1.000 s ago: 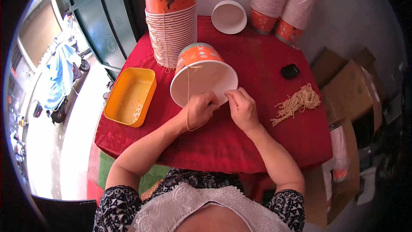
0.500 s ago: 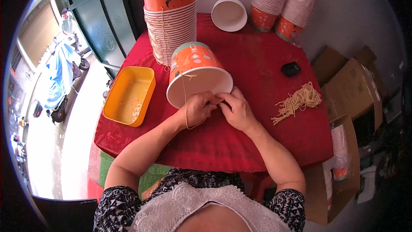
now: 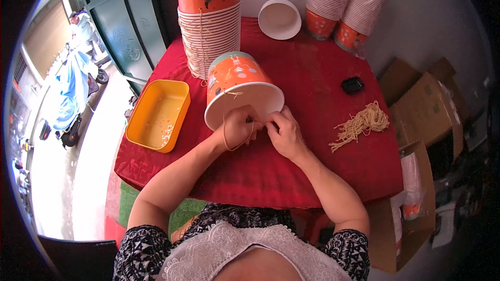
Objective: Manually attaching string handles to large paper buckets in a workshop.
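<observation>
An orange printed paper bucket [image 3: 237,75] lies tilted on the table, its white mouth facing me. A thin beige cord [image 3: 225,136] hangs from a knotted spot on the rim's upper left and loops round my left hand [image 3: 240,127]. That hand is closed in front of the mouth, with a bit of cord showing by its fingers. My right hand [image 3: 286,134] pinches at the rim's lower right, close to the left fingertips. Whether cord also lies between the right fingertips is hidden.
A tall stack of corded buckets [image 3: 211,36] stands behind. A yellow tray [image 3: 182,119] sits left, a cord bundle [image 3: 367,125] and small black container [image 3: 352,85] right. One white-mouthed bucket [image 3: 279,19] and wrapped stacks [image 3: 359,13] are at the back; cardboard boxes [image 3: 424,109] stand beyond the table.
My left hand has turned slightly inward at the bucket's mouth, and the cord loop has drawn closer round its wrist. The right hand stays at the rim, barely shifted.
</observation>
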A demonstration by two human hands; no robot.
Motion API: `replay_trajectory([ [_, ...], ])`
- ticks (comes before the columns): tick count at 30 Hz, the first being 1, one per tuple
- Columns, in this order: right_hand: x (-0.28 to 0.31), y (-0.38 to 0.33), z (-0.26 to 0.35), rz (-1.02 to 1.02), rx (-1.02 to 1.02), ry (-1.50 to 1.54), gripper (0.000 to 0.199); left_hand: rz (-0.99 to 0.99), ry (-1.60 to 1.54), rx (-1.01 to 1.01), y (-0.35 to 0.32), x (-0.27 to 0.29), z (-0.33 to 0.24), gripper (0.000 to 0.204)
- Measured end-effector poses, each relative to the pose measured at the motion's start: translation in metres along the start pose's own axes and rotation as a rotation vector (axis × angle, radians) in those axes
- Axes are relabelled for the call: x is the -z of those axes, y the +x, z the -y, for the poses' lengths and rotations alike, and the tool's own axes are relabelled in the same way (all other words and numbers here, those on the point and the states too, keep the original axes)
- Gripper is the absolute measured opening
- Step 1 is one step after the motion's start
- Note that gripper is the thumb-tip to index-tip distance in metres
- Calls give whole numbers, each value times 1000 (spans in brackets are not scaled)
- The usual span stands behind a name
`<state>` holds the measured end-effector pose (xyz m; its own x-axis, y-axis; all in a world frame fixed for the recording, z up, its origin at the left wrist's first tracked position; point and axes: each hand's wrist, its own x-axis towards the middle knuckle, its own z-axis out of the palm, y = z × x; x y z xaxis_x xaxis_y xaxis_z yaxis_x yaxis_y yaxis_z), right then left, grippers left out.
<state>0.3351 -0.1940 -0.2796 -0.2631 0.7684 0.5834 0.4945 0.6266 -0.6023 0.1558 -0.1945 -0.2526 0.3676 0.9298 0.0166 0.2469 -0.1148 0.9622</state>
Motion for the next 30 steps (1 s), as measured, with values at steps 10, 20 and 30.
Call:
replay_trajectory([
  [10, 8, 1, 3, 79, 93, 0, 10, -66, -137, 98, 2, 1, 0, 13],
  [20, -3, 7, 3, -65, 88, -1, 10, -175, 107, -231, 5, -5, 16, 3],
  [30, -8, 5, 1, -82, 74, -38, 15, -280, 289, -323, 3, -18, 18, 7],
])
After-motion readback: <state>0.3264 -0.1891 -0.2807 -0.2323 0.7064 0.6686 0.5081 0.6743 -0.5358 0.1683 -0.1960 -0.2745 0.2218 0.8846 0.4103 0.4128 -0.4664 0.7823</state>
